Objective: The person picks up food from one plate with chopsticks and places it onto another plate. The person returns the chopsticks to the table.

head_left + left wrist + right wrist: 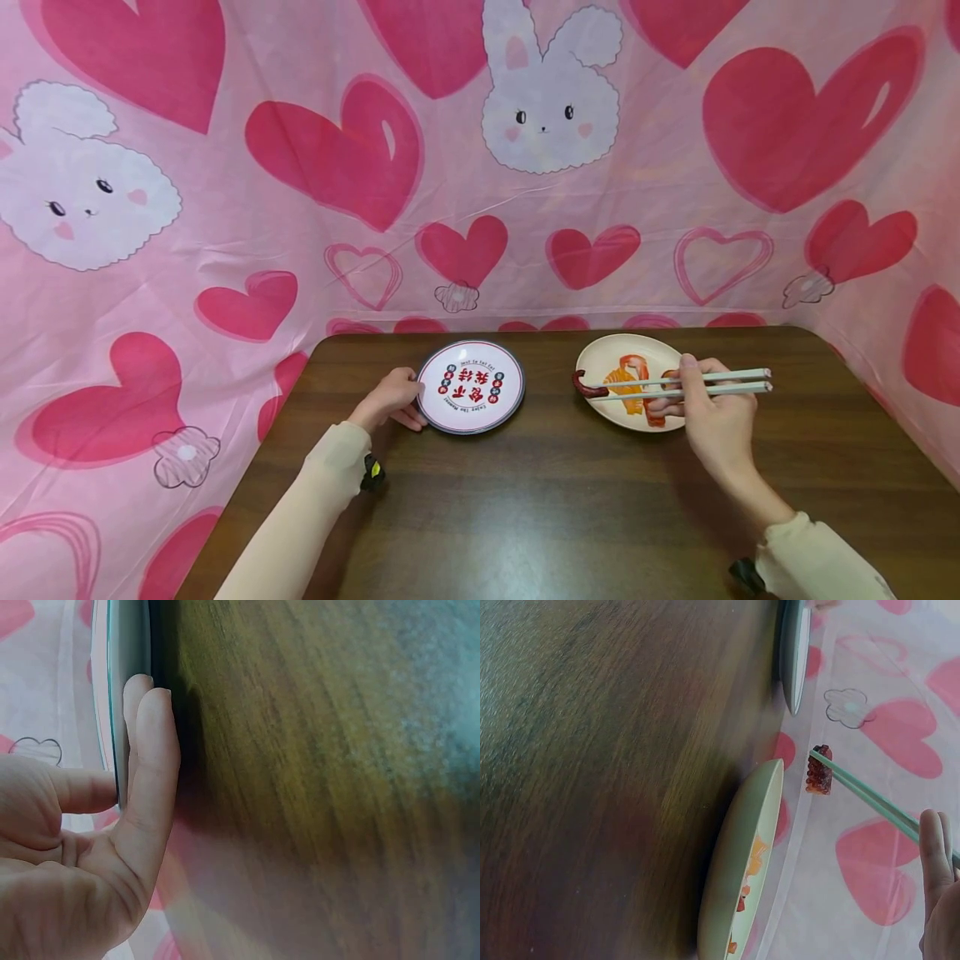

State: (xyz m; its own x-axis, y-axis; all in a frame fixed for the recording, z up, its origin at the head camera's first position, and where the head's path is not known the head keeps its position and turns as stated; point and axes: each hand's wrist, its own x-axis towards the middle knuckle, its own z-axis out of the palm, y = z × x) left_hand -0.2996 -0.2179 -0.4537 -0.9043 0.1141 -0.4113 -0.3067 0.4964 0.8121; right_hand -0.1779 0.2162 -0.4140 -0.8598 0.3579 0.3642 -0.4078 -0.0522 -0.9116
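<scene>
Right grip pinching chopsticks [742, 388] that hold a tentacle [594, 391]; left grip pinching a plate.

The tentacle is raised off the table [510, 500], left of your right grip [708, 408], near the rim of the dish [600, 354] holding food [630, 406]. Right of your left grip [393, 396], the plate [471, 385] bears red Chinese characters and small curved print beginning "Enjoy The"; the rest is too small.

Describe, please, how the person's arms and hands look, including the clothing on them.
The left sleeve and right sleeve are cream, with slightly gathered cuffs. The left hand and right hand are bare. A small black piece with a yellow mark shows by the left cuff; a dark piece shows by the right one. What these two pieces are is unclear.
</scene>
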